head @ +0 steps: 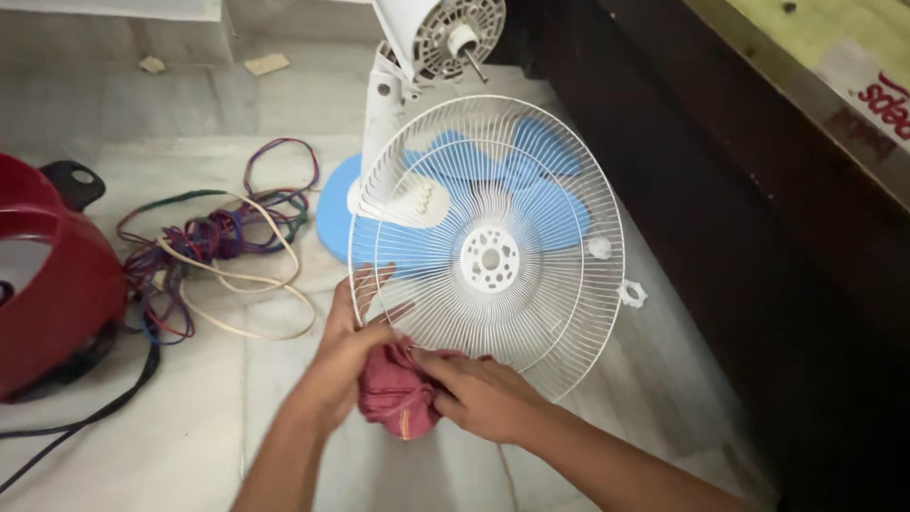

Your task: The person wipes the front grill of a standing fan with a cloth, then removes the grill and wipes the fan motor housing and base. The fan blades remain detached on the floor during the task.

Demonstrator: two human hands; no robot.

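A round white wire fan guard (490, 248) is held up on edge over the pale marble floor (190, 436), its lower rim gripped by both hands. The left hand (351, 346) is closed on the rim at the lower left, with its fingers (374, 284) hooked through the wires. The right hand (483, 393) is closed on a crumpled dark red cloth (398, 403), which is pressed against the bottom edge of the guard between the two hands.

Behind the guard, a light blue fan blade (550, 213) and a round light blue fan base (334, 218) are seen through the wires. A white fan motor head with a bare metal shaft (445, 33) stands above the guard's top edge, close to it but not touching.

To the right, a dark wooden furniture side (758, 237) runs close along the guard's right rim, leaving only a narrow strip of floor. To the left, more open floor is left, though a tangle of coloured and cream wires (223, 246) lies near the base, and a red rounded housing with a black handle (47, 275) sits at the frame's left edge, cut off there.

The red housing's full shape cannot be made out. The motor head is cropped at the top. The small white fittings (632, 292) on the guard's right rim are too small to identify.
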